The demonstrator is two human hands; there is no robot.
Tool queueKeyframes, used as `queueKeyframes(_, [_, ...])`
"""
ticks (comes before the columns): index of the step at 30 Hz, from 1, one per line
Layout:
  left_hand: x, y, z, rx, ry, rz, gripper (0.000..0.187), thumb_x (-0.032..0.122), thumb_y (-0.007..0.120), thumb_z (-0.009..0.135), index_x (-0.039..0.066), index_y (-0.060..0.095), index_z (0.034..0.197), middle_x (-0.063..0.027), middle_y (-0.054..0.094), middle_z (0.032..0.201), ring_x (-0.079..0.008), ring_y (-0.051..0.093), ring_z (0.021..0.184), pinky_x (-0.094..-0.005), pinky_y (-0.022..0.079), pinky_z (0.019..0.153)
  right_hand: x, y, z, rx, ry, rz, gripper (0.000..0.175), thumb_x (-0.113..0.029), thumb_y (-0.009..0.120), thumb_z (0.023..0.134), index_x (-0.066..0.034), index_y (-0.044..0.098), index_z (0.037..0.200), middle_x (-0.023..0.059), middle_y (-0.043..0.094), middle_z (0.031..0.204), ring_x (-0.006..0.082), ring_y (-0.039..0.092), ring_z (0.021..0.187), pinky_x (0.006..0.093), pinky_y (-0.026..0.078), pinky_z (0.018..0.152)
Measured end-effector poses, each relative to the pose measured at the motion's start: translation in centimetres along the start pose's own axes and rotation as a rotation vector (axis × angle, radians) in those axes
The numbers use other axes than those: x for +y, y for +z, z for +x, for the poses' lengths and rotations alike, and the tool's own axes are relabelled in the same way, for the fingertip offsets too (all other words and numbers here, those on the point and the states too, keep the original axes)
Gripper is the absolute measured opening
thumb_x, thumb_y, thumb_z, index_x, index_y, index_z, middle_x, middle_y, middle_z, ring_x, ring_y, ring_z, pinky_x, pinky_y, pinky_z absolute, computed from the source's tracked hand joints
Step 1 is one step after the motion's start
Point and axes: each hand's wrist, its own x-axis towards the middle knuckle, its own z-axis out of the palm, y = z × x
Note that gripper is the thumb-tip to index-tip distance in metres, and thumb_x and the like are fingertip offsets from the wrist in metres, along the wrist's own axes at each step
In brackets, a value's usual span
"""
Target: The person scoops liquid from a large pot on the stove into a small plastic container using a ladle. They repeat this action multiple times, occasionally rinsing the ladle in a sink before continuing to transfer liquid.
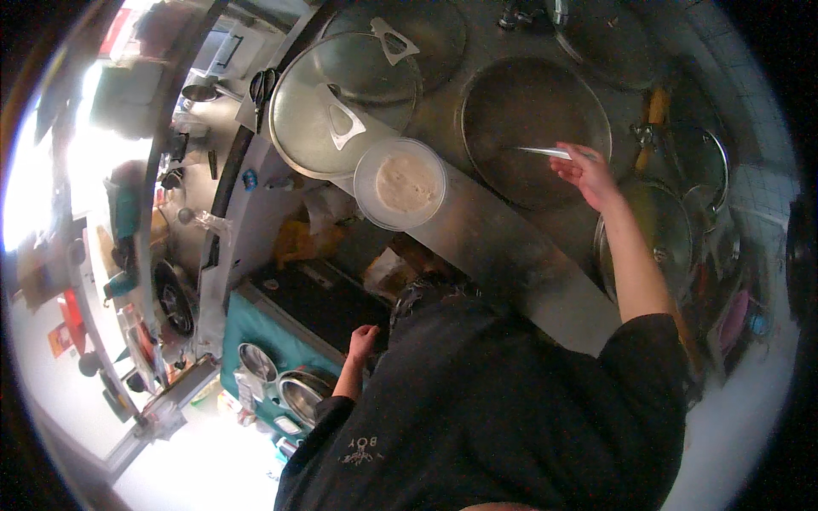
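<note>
My right hand (585, 171) grips a slim metal utensil (543, 151), perhaps a spoon. Its thin end points left over a wide round pot (464, 137) set into the counter, with dull brown contents. A clear plastic tub (364, 207) of pale, sticky-looking paste (406, 182) rests on the counter's front ledge, left of that pot. Low at my left side, apart from the tub, is my left hand (363, 342). Its fingers are curled in, and I see nothing in them.
Large metal lids (297, 121) with cut-out handles cover a pot beside the tub. Black scissors (261, 89) hang farther left. A glass-lidded pot (645, 236) stands near my right forearm. Metal bowls (300, 396) sit on a teal surface (239, 319) at my left. A faucet (562, 11) is at the back.
</note>
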Motion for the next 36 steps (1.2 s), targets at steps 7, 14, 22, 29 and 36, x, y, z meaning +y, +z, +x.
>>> queueKeyframes(7, [0.8, 0.7, -0.3, -0.013, 0.083, -0.053, 0.033, 0.031, 0.061, 0.086, 0.001, 0.065, 0.098, -0.0032, 0.058, 0.068, -0.0137, 0.052, 0.054, -0.0296, 0.043, 0.049, -3.4, 0.3, -1.7, 0.059, -0.028, -0.022, 0.032, -0.024, 0.054, 0.094, -0.0022, 0.058, 0.117, 0.0130, 0.068, 0.099, 0.0175, 0.067, 0.084, 0.0284, 0.054, 0.072])
queueKeyframes(14, [1.4, 1.8, 1.4, -0.037, 0.088, -0.074, 0.030, 0.026, 0.061, 0.085, -0.003, 0.065, 0.093, -0.0065, 0.063, 0.076, -0.0171, 0.058, 0.071, -0.0318, 0.047, 0.065, -10.1, 1.7, -6.9, 0.066, -0.107, -0.068, 0.034, -0.025, 0.054, 0.094, -0.0007, 0.058, 0.117, 0.0138, 0.068, 0.098, 0.0177, 0.067, 0.083, 0.0269, 0.053, 0.070])
queueKeyframes(22, [1.2, 2.2, 3.2, -0.067, 0.075, -0.190, 0.030, 0.027, 0.060, 0.086, 0.000, 0.064, 0.095, -0.0028, 0.057, 0.064, -0.0124, 0.048, 0.048, -0.0286, 0.038, 0.045, -16.4, 7.6, -12.8, -0.018, -0.189, -0.194, 0.034, -0.025, 0.050, 0.096, -0.0008, 0.057, 0.119, 0.0147, 0.067, 0.099, 0.0173, 0.066, 0.084, 0.0253, 0.053, 0.072])
queueKeyframes(29, [0.9, 2.5, 1.8, -0.007, 0.108, -0.185, 0.029, 0.030, 0.060, 0.086, 0.002, 0.064, 0.093, -0.0031, 0.054, 0.061, -0.0139, 0.047, 0.046, -0.0297, 0.038, 0.042, -14.7, 12.8, -13.2, -0.147, -0.140, -0.271, 0.035, -0.024, 0.049, 0.097, 0.0006, 0.056, 0.120, 0.0166, 0.066, 0.102, 0.0189, 0.066, 0.087, 0.0268, 0.053, 0.074])
queueKeyframes(36, [-1.6, 3.1, 0.3, 0.046, 0.102, -0.147, 0.029, 0.027, 0.059, 0.085, 0.000, 0.065, 0.092, -0.0060, 0.058, 0.066, -0.0167, 0.053, 0.054, -0.0324, 0.041, 0.047, -7.5, 15.9, -13.2, -0.263, -0.373, -0.527, 0.030, -0.017, 0.049, 0.097, 0.0016, 0.057, 0.120, 0.0180, 0.065, 0.109, 0.0230, 0.065, 0.096, 0.0306, 0.052, 0.082])
